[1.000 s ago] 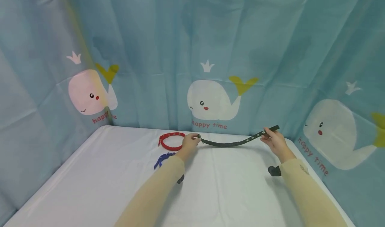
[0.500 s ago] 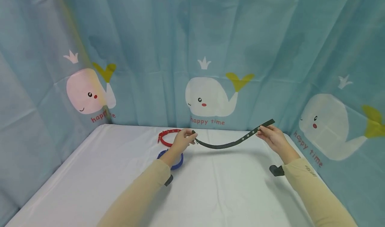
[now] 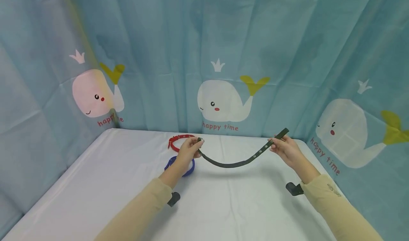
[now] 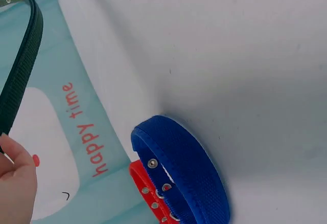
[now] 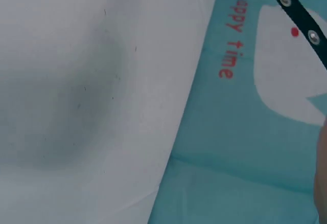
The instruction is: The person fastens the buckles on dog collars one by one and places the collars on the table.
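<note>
A dark green strap collar (image 3: pixel 228 165) with metal eyelets sags in a curve between both hands, above the table. My left hand (image 3: pixel 186 152) pinches its buckle end between thumb and fingers. Near the eyelet end, my right hand (image 3: pixel 288 151) pinches the strap, and a short tip sticks out beyond the fingers. In the left wrist view the collar (image 4: pixel 23 60) rises from the fingertips at the left edge. The right wrist view catches only its eyelets (image 5: pixel 299 19) and a sliver of the hand.
A blue collar (image 4: pixel 189 157), closed in a loop, lies on the white-covered table (image 3: pixel 249 205), partly behind my left forearm. Behind it is a looped red collar (image 3: pixel 173 141). A blue whale-print curtain (image 3: pixel 179 56) borders the table's back and sides.
Both hands have drawn back toward me, the left one also moving left. The green collar now sags deeper. More of the blue collar shows than one second ago.
</note>
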A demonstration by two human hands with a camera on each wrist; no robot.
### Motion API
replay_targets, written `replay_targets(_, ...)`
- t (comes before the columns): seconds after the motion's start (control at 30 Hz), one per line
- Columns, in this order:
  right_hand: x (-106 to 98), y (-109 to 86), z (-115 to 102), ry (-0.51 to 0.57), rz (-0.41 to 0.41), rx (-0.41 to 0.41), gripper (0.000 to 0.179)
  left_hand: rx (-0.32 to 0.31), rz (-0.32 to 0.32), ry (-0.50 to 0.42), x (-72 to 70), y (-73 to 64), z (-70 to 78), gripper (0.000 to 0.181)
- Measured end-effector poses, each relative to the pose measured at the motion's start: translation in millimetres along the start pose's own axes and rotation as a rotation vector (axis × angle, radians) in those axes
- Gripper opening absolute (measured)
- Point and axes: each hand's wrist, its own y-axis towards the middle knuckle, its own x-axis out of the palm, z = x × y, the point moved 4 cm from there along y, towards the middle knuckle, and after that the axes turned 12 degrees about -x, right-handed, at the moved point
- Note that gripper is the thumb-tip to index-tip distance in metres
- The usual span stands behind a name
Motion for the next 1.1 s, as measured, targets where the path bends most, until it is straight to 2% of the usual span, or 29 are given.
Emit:
replay_targets(0.07, 5, -4.3, 0, 0.014, 0.003, -0.033, 0.018, -0.002, -0.003, -0.019, -2.0, -3.8, 0.0, 0.030)
replay_targets(0.17, 10, -8.6, -1, 0.046, 0.040, -0.074, 0.008, -0.002, -0.013, -0.019, -4.4, -7.4, 1.2, 0.029)
replay_targets(0.27, 15, -11.3, -1, 0.064, 0.074, -0.085, 0.014, 0.003, -0.021, 0.002, -7.3, -10.5, 1.0, 0.029)
replay_targets(0.47, 25, -16.1, 0, -0.041, 0.084, -0.047, 0.005, 0.025, -0.018, 0.058, -11.5, -16.8, -1.4, 0.028)
replay_targets(0.6, 29, -20.5, 0, -0.017, 0.103, -0.045, 0.012, 0.065, 0.025, 0.088, -15.1, -20.0, -1.6, 0.031)
replay_targets(0.73, 32, -23.7, -1, 0.023, 0.128, -0.060, 0.025, 0.140, 0.077, 0.088, -20.3, -21.8, -0.7, 0.029)
replay_targets(0.83, 34, -25.0, -3, -0.022, 0.156, -0.073, 0.026, 0.173, 0.081, 0.092, -22.3, -23.6, -1.1, 0.029)
replay_targets(1.1, 50, -29.2, 2, -0.294, 0.155, -0.106, 0.021, 0.178, 0.059, 0.116, -19.7, -31.3, -3.3, 0.030)
